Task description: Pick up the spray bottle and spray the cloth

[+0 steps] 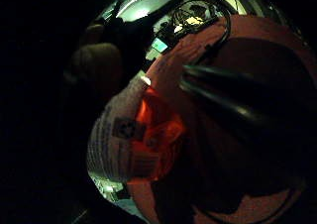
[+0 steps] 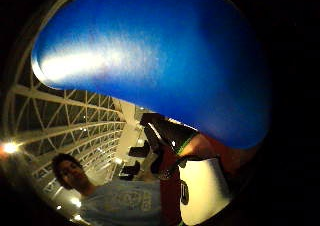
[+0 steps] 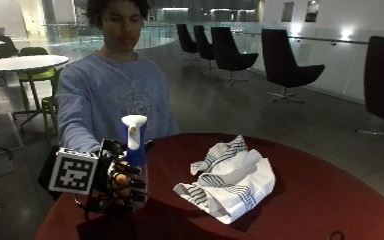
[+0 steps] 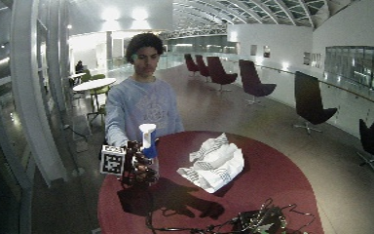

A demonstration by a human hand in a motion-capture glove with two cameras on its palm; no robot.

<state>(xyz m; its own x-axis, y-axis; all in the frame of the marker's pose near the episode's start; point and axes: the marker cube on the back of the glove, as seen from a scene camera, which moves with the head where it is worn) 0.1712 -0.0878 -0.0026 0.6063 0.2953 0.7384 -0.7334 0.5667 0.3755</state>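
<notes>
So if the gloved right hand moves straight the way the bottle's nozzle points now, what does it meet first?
Nothing close, it seems: the nozzle of the blue spray bottle with the white head, gripped by the right hand, looks turned toward the camera, not toward the white striped cloth beside it. Depth is unclear.

Round dark red table (image 3: 325,200), crumpled white striped cloth (image 3: 228,182) lying on it

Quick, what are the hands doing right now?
Right hand: grips the spray bottle, held upright beside the cloth.
Bare hand: not in view.
</notes>
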